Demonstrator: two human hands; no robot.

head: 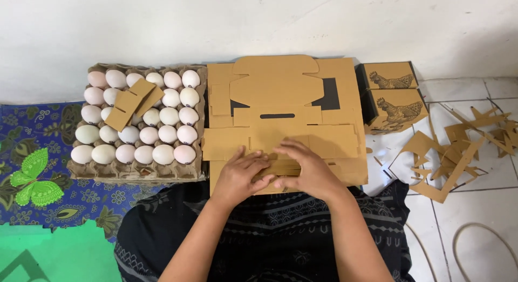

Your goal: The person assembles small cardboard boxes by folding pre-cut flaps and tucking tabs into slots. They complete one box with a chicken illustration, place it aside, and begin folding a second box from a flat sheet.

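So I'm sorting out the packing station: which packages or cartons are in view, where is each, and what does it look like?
Egg tray: left of the hands, grey-brown pulp, full of pale eggs, with cardboard strips lying on them.
Flat box blanks: centre stack, tan die-cut card; left hand and right hand press its near edge.
Two folded boxes: right of the stack, brown tops with hen drawings, dark sides.
Cardboard offcuts: far right on tiles.

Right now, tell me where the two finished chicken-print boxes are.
In the head view, the two chicken-print boxes sit stacked against the white wall, right of the flat cardboard sheets and above the cardboard scraps on the tiled floor.
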